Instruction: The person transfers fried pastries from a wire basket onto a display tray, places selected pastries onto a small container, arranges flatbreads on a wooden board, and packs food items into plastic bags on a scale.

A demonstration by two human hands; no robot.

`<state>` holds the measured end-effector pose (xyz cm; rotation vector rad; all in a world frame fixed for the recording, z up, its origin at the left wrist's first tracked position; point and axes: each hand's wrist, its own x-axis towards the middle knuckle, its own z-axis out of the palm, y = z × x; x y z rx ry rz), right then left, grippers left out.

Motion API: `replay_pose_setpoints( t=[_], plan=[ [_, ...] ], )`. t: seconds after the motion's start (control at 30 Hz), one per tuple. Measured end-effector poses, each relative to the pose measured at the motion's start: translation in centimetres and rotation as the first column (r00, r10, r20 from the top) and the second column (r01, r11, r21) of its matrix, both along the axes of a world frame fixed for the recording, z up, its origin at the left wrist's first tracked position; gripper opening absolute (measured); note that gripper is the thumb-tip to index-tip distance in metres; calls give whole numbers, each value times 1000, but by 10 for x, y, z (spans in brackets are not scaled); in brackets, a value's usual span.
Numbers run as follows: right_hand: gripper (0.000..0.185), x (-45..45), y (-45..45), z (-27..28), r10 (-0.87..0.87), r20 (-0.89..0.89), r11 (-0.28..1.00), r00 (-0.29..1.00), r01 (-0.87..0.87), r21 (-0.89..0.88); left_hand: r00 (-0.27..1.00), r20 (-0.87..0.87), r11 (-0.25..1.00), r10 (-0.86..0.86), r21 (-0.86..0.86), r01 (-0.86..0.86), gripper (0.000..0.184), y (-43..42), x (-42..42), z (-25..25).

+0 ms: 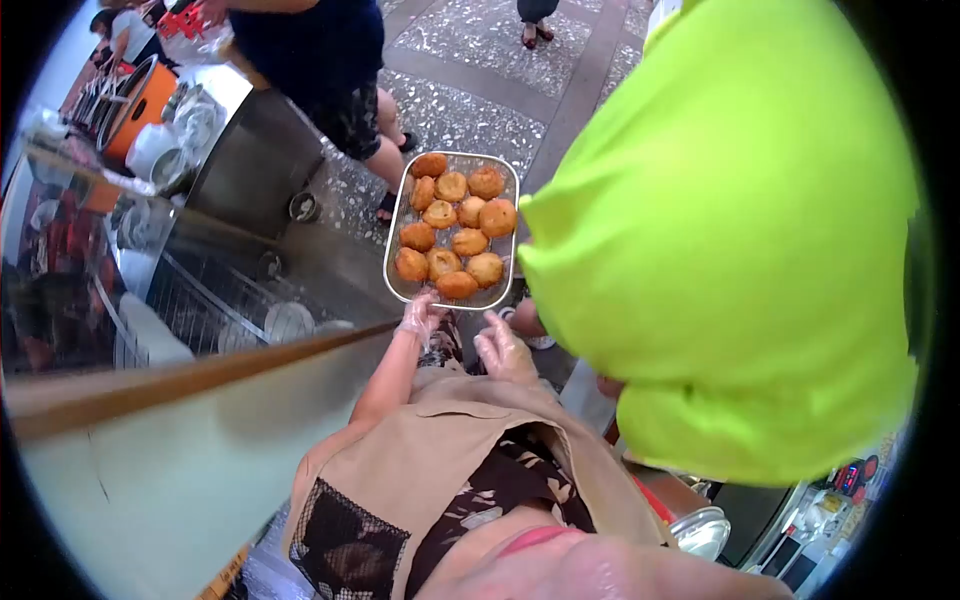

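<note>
A mesh tray with a pale rim (387, 262) is held out in front of my body. Several round, golden-brown fried cakes (470, 241) lie in it. My left hand (420, 316), in a clear plastic glove, is closed on the tray's near edge. Just below the near right corner is my right hand (507, 352), also in a clear glove. Its fingers are partly stretched out, and nothing shows in them. It looks apart from the tray's rim.
A person in a bright yellow-green top (730, 240) stands close on my right. Another person in dark clothes (325, 70) is ahead left, beside a metal counter (255, 150) with an orange pot (138, 112). A wooden-edged partition (210, 383) runs along my left.
</note>
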<state>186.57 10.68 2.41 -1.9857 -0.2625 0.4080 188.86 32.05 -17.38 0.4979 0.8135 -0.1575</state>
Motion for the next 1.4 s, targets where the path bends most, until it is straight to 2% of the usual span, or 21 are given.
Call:
replay_pose_setpoints(
  t=[0.13, 0.2, 0.3, 0.33, 0.4, 0.47, 0.53, 0.57, 0.63, 0.77, 0.8, 0.87, 0.93, 0.97, 1.03, 1.07, 1.2, 1.27, 1.33, 1.37, 1.4],
  plan=[
    [46, 80, 39, -3, -9, -36, 998, 999, 11, 58, 998, -35, 998, -46, 38, 47, 29, 37, 116, 4],
    [44, 139, 57, -3, -154, -12, 988, 988, 154, 19, 994, -38, 994, -98, 33, 99, 30, 62, 187, 4],
    [40, 234, 90, -34, -373, 20, 895, 928, 354, 273, 962, 76, 965, -263, 29, 262, 27, 108, 293, 4],
    [39, 257, 94, -36, -425, 24, 862, 905, 397, 316, 960, 17, 957, -281, 81, 279, 28, 112, 321, 17],
    [39, 307, 99, -24, -486, -3, 831, 874, 463, 310, 924, -89, 906, -372, 182, 382, 30, 121, 384, 41],
    [40, 364, 92, 3, -579, -2, 793, 815, 564, 232, 915, -2, 902, -403, 170, 397, 28, 123, 450, 41],
    [39, 420, 67, 1, -679, -94, 677, 728, 670, 303, 906, 71, 901, -417, 162, 402, 32, 111, 515, 47],
    [37, 446, 41, -2, -727, -119, 612, 677, 716, 335, 891, 15, 880, -454, 164, 446, 37, 93, 546, 55],
    [35, 507, -3, 4, -847, -234, 368, 477, 844, 389, 871, 93, 876, -483, 74, 477, 38, 67, 620, 75],
    [30, 633, -114, -5, -955, -233, 91, 185, 927, 363, 852, 66, 854, -520, 76, 515, 43, 28, 764, 97],
    [28, 667, -138, -12, -963, -212, 72, 167, 916, 396, 838, 84, 841, -540, 101, 532, 44, 22, 788, 112],
    [27, 752, -180, -18, -962, -161, 141, 219, 909, 393, 809, 67, 810, -584, 117, 574, 46, 4, 859, 131],
    [26, 851, -186, 6, -950, -152, 202, 272, 909, 363, 848, 111, 852, -517, 156, 499, 40, -16, 923, 162],
    [26, 901, -197, -1, -905, -132, 318, 403, 851, 417, 866, 89, 861, -492, 200, 468, 36, -30, 953, 194],
    [25, 998, -187, 35, -801, -74, 495, 594, 726, 478, 834, 194, 856, -517, 154, 494, 36, -28, 1014, 194],
    [28, 1048, -185, 62, -707, 48, 657, 705, 630, 414, 834, 173, 848, -524, 195, 492, 35, -35, 1043, 212],
    [25, 1267, -188, 98, -609, 201, 786, 767, 551, 279, 874, 117, 858, -471, 290, 424, 35, -67, 1201, 218],
    [23, 1347, -192, 96, -579, 285, 815, 764, 531, 231, 870, 144, 851, -472, 330, 408, 51, -83, 1262, 224],
    [34, 1448, -204, 100, -435, 343, 901, 833, 407, 152, 841, 196, 844, -504, 321, 430, 53, -93, 1349, 216],
    [34, 1490, -212, 105, -444, 340, 895, 829, 425, 133, 814, 225, 831, -536, 309, 462, 54, -99, 1387, 211],
    [42, 1527, -221, 112, -252, 543, 916, 801, 379, -135, 803, 234, 825, -549, 311, 473, 59, -110, 1427, 212]
  ],
)
